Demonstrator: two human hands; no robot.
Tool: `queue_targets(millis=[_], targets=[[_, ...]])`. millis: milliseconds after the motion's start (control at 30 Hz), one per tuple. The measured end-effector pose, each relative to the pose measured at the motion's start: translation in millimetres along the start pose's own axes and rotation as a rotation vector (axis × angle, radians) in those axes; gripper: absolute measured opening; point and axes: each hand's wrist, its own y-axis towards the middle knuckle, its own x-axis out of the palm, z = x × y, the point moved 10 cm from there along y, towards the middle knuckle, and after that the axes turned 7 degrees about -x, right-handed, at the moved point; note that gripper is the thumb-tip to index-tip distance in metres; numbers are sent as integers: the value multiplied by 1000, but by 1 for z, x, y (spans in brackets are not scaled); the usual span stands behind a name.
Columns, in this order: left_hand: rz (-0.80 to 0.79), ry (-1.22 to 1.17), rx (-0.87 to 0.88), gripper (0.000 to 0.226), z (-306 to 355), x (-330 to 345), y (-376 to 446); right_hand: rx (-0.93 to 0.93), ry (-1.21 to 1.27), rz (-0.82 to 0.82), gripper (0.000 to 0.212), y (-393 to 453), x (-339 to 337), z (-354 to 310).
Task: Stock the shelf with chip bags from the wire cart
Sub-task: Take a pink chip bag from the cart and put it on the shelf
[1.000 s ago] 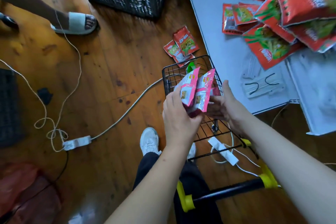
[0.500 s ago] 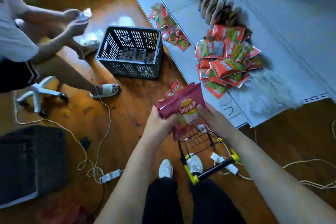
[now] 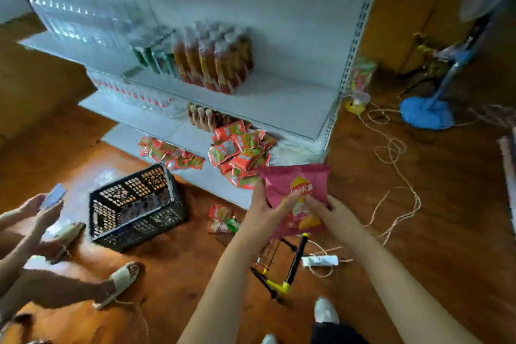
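Both my hands hold a pink chip bag (image 3: 296, 190) up in front of me. My left hand (image 3: 265, 211) grips its left edge, thumb across the front. My right hand (image 3: 332, 213) pinches its lower right part. Under the bag stands the small black wire cart (image 3: 282, 265) with yellow handle ends, mostly hidden by my hands. Ahead is the white shelf unit (image 3: 279, 103); its middle board has bare room on the right. Red snack packets (image 3: 240, 148) lie heaped on the bottom board.
A black plastic crate (image 3: 134, 207) sits on the wooden floor to the left, with a seated person's arms and sandalled feet (image 3: 120, 282) beside it. Loose packets (image 3: 220, 218) lie near the cart. Cords and a power strip (image 3: 321, 261) trail right; a blue mop (image 3: 427, 114) stands there.
My hands lifted the chip bags out of the wire cart and raised them toward the shelf. My view swung up from the floor to the shelf unit.
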Motion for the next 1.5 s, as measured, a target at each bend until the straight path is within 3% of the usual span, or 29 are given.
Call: queue_targets(millis=[100, 167, 367, 567, 667, 867, 1033, 1133, 1267, 1500], targets=[[-88, 78, 108, 45, 42, 69, -12, -34, 21, 134, 40, -44, -71, -13], [-109, 97, 205, 30, 65, 115, -17, -60, 41, 223, 48, -69, -121, -16], [-274, 134, 346, 27, 110, 282, -25, -91, 155, 427, 39, -157, -271, -15], [-593, 133, 301, 40, 125, 501, -56, -131, 131, 735, 29, -270, -439, 4], [-680, 116, 262, 40, 123, 583, -67, -111, 112, 886, 38, -312, -506, 24], [-900, 170, 195, 39, 122, 746, -76, -73, 184, 1136, 29, -373, -634, 68], [-1079, 296, 137, 60, 129, 852, -33, -37, 269, 1242, 48, -360, -727, 107], [-1133, 301, 127, 58, 149, 912, 14, -3, 284, 1253, 55, -327, -785, 111], [-1170, 319, 92, 47, 195, 978, 79, 46, 288, 1249, 28, -279, -865, 97], [-1248, 463, 89, 40, 273, 1096, 162, 109, 300, 1280, 15, -227, -998, 80]])
